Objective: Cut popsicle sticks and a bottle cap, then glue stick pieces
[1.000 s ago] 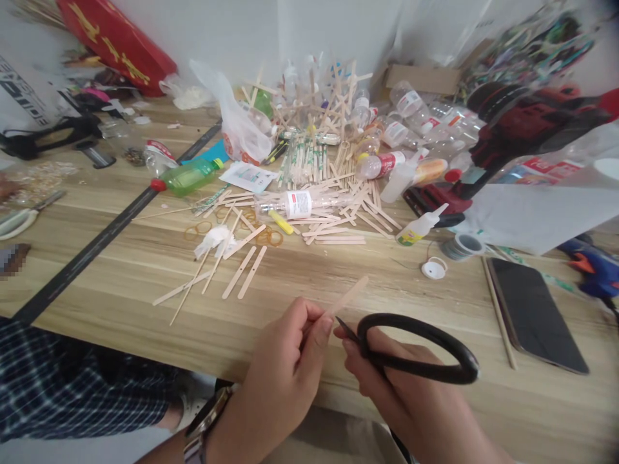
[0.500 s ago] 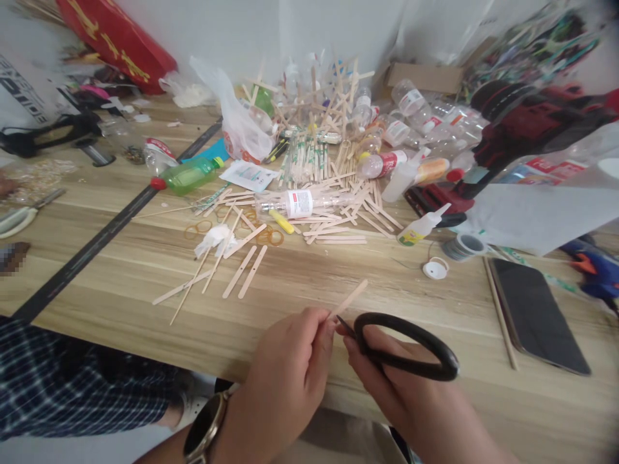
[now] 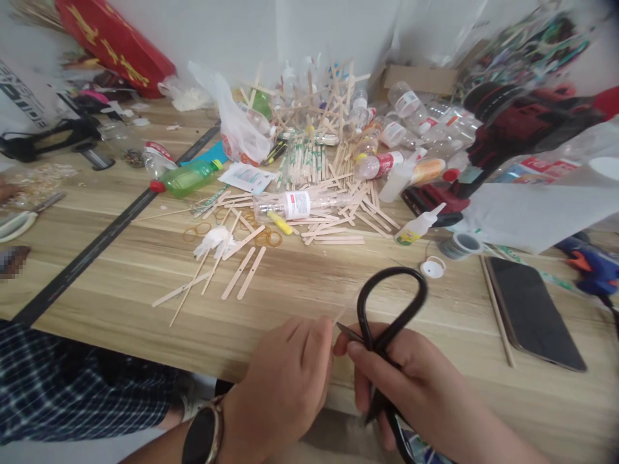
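My left hand [image 3: 285,380] is closed on a thin wooden craft stick [image 3: 347,305], turned edge-on so only its far end shows past the fingers. In my right hand [image 3: 411,377] are scissors [image 3: 422,293] with black loop handles, gripped around their middle. One handle loop points up and the other hangs down toward me. A pointed blade tip touches or nearly touches the stick beside my left fingertips; I cannot tell which. Both hands are over the table's front edge. Two craft sticks [image 3: 245,274] with a dark spot on each lie side by side farther left.
A phone [image 3: 534,316] and a thin wooden rod [image 3: 498,312] lie at right. Behind are a glue bottle [image 3: 416,229], a wire spool [image 3: 461,245], a clear plastic bottle [image 3: 297,205] and heaped sticks. A red-black power tool [image 3: 503,129] stands back right. Another person's plaid-clothed leg [image 3: 82,380] is at left.
My right hand has turned the scissors, so one loop now stands upright and the other shows below. The stick has rotated from its flat face to its edge. My left hand has rolled over slightly.
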Action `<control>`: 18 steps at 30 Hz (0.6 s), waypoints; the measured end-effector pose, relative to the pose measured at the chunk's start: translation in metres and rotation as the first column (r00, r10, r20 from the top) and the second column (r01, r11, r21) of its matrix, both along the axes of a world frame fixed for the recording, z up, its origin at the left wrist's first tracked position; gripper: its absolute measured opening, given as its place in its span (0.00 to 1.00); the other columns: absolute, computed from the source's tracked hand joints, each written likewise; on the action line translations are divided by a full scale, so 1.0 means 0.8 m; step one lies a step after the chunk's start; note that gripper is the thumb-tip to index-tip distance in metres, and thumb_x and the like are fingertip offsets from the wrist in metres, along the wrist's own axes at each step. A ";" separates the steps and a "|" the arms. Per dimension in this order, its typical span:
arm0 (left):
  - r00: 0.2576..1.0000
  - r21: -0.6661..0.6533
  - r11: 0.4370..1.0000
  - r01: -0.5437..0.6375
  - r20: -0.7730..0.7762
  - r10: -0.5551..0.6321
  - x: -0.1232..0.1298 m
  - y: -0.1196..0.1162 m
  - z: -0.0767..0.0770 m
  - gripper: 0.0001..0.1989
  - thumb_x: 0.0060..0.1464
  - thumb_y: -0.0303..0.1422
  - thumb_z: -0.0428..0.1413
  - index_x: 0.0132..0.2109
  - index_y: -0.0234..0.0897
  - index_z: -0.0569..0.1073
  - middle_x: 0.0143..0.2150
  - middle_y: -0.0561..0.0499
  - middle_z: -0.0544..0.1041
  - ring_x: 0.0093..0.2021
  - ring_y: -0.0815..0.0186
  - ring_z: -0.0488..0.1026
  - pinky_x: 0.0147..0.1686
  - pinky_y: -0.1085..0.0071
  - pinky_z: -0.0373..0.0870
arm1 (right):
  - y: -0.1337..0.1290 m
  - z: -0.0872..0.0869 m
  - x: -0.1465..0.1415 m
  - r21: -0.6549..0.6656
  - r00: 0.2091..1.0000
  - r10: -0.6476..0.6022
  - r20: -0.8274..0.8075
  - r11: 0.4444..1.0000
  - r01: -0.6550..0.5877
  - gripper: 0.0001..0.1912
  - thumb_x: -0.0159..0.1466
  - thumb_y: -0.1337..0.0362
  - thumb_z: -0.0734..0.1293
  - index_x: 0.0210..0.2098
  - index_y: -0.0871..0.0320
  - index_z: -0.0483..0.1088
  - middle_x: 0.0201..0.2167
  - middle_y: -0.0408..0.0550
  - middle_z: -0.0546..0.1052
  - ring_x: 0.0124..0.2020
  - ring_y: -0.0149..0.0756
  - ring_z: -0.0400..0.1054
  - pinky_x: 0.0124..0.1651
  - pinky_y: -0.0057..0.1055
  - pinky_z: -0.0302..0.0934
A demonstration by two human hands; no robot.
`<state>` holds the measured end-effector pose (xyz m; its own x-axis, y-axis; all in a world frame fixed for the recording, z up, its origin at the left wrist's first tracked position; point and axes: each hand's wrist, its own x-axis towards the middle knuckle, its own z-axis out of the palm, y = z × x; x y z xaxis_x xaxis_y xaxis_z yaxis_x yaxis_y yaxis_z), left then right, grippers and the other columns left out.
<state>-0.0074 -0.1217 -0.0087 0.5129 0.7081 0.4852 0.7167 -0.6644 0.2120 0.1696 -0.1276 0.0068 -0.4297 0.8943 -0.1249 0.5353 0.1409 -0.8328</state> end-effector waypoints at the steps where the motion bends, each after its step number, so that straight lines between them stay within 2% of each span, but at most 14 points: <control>1: 1.000 0.006 1.000 0.004 -0.007 -0.004 0.000 0.000 0.000 0.11 0.63 0.23 0.41 0.48 0.30 0.65 0.31 0.45 0.78 0.28 0.59 0.76 0.24 0.65 0.74 | 0.001 -0.001 0.000 -0.019 1.000 0.007 -0.008 1.000 -0.007 0.26 0.72 0.60 0.51 0.21 0.58 0.67 0.21 0.43 0.77 0.11 0.23 0.67 0.11 0.17 0.56; 2: 1.000 0.010 1.000 0.009 -0.012 -0.009 0.000 0.000 0.000 0.11 0.63 0.23 0.40 0.47 0.30 0.65 0.30 0.45 0.78 0.28 0.60 0.76 0.24 0.66 0.74 | 0.002 -0.002 0.001 0.042 1.000 0.005 0.007 0.999 -0.005 0.25 0.72 0.60 0.52 0.22 0.58 0.69 0.23 0.45 0.78 0.12 0.25 0.69 0.13 0.18 0.58; 3: 1.000 0.012 1.000 0.013 -0.020 -0.012 0.000 0.000 0.001 0.11 0.63 0.22 0.39 0.46 0.31 0.65 0.30 0.45 0.78 0.28 0.60 0.76 0.24 0.66 0.74 | 0.003 -0.004 0.002 0.162 1.000 -0.012 0.029 0.987 0.007 0.22 0.71 0.60 0.55 0.26 0.59 0.72 0.24 0.47 0.79 0.15 0.29 0.71 0.15 0.20 0.60; 4: 0.999 0.018 1.000 0.013 -0.029 -0.013 -0.001 0.000 0.002 0.12 0.63 0.22 0.38 0.46 0.31 0.65 0.30 0.45 0.78 0.27 0.60 0.76 0.24 0.66 0.74 | 0.004 -0.005 0.003 0.276 0.998 -0.031 0.050 0.961 0.016 0.18 0.69 0.60 0.57 0.32 0.60 0.74 0.25 0.50 0.80 0.18 0.32 0.73 0.18 0.23 0.63; 5: 0.999 0.028 1.000 0.013 -0.038 -0.012 -0.001 0.000 0.002 0.13 0.63 0.22 0.37 0.45 0.31 0.65 0.30 0.45 0.78 0.27 0.61 0.76 0.24 0.67 0.74 | 0.004 -0.006 0.004 0.331 0.998 -0.045 0.052 0.943 0.025 0.16 0.68 0.60 0.58 0.37 0.60 0.75 0.27 0.52 0.81 0.21 0.36 0.74 0.20 0.25 0.65; 7: 0.998 0.034 0.999 0.008 -0.062 -0.005 -0.001 0.000 0.002 0.13 0.63 0.22 0.37 0.46 0.30 0.65 0.30 0.44 0.79 0.27 0.60 0.76 0.24 0.66 0.75 | 0.004 -0.007 0.003 0.249 0.999 -0.034 0.019 0.968 0.029 0.16 0.68 0.60 0.57 0.37 0.59 0.75 0.26 0.51 0.81 0.21 0.35 0.74 0.20 0.25 0.65; 10: 0.997 0.028 1.000 0.002 -0.080 0.001 -0.001 0.000 0.000 0.12 0.63 0.22 0.39 0.49 0.28 0.65 0.31 0.44 0.79 0.27 0.60 0.77 0.24 0.65 0.75 | 0.002 -0.005 0.002 -0.035 1.000 -0.006 -0.017 0.999 0.006 0.25 0.72 0.60 0.51 0.25 0.57 0.69 0.17 0.42 0.75 0.10 0.26 0.66 0.11 0.18 0.56; 11: 0.997 0.034 0.999 0.001 -0.080 0.002 0.000 -0.001 0.000 0.12 0.63 0.22 0.40 0.49 0.28 0.65 0.30 0.45 0.79 0.27 0.59 0.77 0.24 0.65 0.76 | 0.002 -0.005 0.003 -0.046 1.000 0.000 0.002 0.999 0.000 0.25 0.72 0.60 0.51 0.24 0.58 0.69 0.15 0.40 0.74 0.09 0.25 0.64 0.10 0.18 0.55; 12: 0.997 0.044 0.999 0.001 -0.078 0.002 0.001 -0.001 0.000 0.12 0.63 0.22 0.39 0.48 0.28 0.65 0.30 0.45 0.78 0.27 0.60 0.77 0.23 0.65 0.75 | 0.003 -0.005 0.004 0.013 0.999 0.019 0.045 1.000 -0.019 0.23 0.72 0.61 0.52 0.27 0.58 0.71 0.16 0.42 0.75 0.10 0.26 0.66 0.12 0.19 0.57; 13: 0.997 0.054 0.999 0.000 -0.075 0.004 0.002 -0.001 0.000 0.12 0.63 0.21 0.39 0.47 0.29 0.65 0.29 0.45 0.78 0.26 0.60 0.77 0.22 0.65 0.75 | 0.005 -0.005 0.006 0.130 0.995 0.028 0.093 0.991 -0.039 0.21 0.71 0.61 0.53 0.31 0.60 0.73 0.19 0.45 0.77 0.13 0.29 0.69 0.14 0.22 0.60; 15: 0.997 0.066 0.998 -0.007 -0.074 0.012 0.002 0.000 0.000 0.13 0.63 0.21 0.37 0.45 0.29 0.65 0.28 0.45 0.78 0.25 0.60 0.76 0.21 0.66 0.74 | 0.008 -0.007 0.009 0.393 0.983 0.018 0.185 0.915 -0.090 0.18 0.69 0.62 0.55 0.41 0.63 0.75 0.26 0.53 0.80 0.20 0.38 0.74 0.20 0.30 0.66; 16: 0.997 0.071 0.997 -0.009 -0.075 0.015 0.003 0.000 0.000 0.13 0.63 0.22 0.37 0.45 0.29 0.66 0.28 0.45 0.78 0.25 0.61 0.76 0.21 0.66 0.74 | 0.010 -0.008 0.010 0.452 0.981 0.010 0.192 0.887 -0.097 0.19 0.69 0.62 0.55 0.42 0.64 0.75 0.29 0.57 0.81 0.22 0.42 0.75 0.22 0.33 0.67; 17: 0.997 0.073 0.997 -0.011 -0.080 0.017 0.002 0.000 0.000 0.14 0.63 0.22 0.37 0.46 0.29 0.66 0.29 0.45 0.78 0.25 0.61 0.76 0.21 0.66 0.74 | 0.011 -0.008 0.010 0.419 0.986 0.010 0.166 0.904 -0.080 0.20 0.69 0.61 0.54 0.39 0.64 0.75 0.30 0.58 0.81 0.23 0.42 0.75 0.21 0.33 0.66; 18: 0.996 0.076 0.997 -0.010 -0.088 0.017 0.002 0.000 -0.001 0.14 0.63 0.22 0.37 0.46 0.28 0.66 0.29 0.44 0.79 0.26 0.61 0.76 0.22 0.66 0.75 | 0.011 -0.007 0.009 0.284 0.994 0.008 0.111 0.958 -0.039 0.21 0.69 0.60 0.54 0.35 0.63 0.75 0.29 0.57 0.80 0.21 0.41 0.74 0.20 0.31 0.65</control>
